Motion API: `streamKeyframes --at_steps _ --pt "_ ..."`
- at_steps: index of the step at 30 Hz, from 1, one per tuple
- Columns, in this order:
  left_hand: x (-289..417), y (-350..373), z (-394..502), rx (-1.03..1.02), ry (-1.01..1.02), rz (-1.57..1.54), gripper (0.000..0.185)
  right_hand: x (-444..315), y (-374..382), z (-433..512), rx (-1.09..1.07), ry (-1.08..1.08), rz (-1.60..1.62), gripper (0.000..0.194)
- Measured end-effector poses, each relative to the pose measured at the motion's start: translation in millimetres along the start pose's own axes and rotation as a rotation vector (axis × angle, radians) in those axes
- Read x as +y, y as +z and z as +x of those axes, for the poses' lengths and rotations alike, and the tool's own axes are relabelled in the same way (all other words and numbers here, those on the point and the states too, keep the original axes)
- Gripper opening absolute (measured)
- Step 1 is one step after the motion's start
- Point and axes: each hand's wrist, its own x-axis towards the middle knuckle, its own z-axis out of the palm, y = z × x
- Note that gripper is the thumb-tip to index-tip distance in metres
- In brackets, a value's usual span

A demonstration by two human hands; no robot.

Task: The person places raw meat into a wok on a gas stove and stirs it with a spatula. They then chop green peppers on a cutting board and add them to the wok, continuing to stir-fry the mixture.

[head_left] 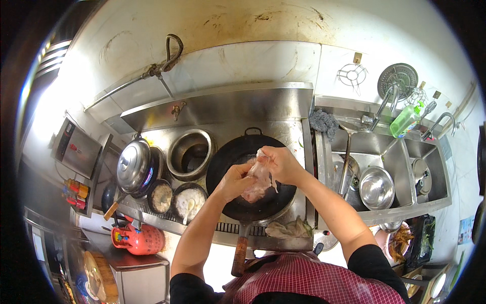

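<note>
Both my hands hold a limp piece of raw, pale pink meat (261, 175) above a large black wok (231, 207). My left hand (236, 181) grips its left side, with the thumb and fingers pinched on it. Higher and to the right, my right hand (281, 164) pinches the meat's upper end. The lower part hangs over the middle of the wok, and whether it touches the bottom cannot be told. The wok sits on a stainless steel stove, its wooden handle (240, 255) pointing towards me.
Left of the wok stand a deep metal pot (208, 137), a bowl of white powder with a spoon (183, 197), a smaller bowl (151, 197) and a lidded pan (132, 163). A cloth (286, 229) lies at the stove's front edge. A steel sink (395, 152) holding a metal bowl (377, 188) is at right.
</note>
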Motion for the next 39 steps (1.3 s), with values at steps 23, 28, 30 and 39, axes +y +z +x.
streamKeyframes --at_steps 23,28,30,39 --pt "-20.8 16.7 17.4 0.178 0.01 0.018 0.046 3.0 -1.4 -7.2 -0.128 0.057 0.064 0.02" --pt "-23.8 18.9 15.6 0.089 0.047 0.016 0.055 8.5 2.4 -7.4 -0.053 -0.02 0.015 0.021" --pt "-21.7 20.2 11.2 0.064 -0.009 0.059 0.053 11.4 4.6 -6.6 -0.015 -0.036 -0.076 0.022" --pt "-0.4 18.7 8.4 0.141 0.038 0.096 0.044 6.1 -15.2 -2.3 -0.176 0.088 0.247 0.021"
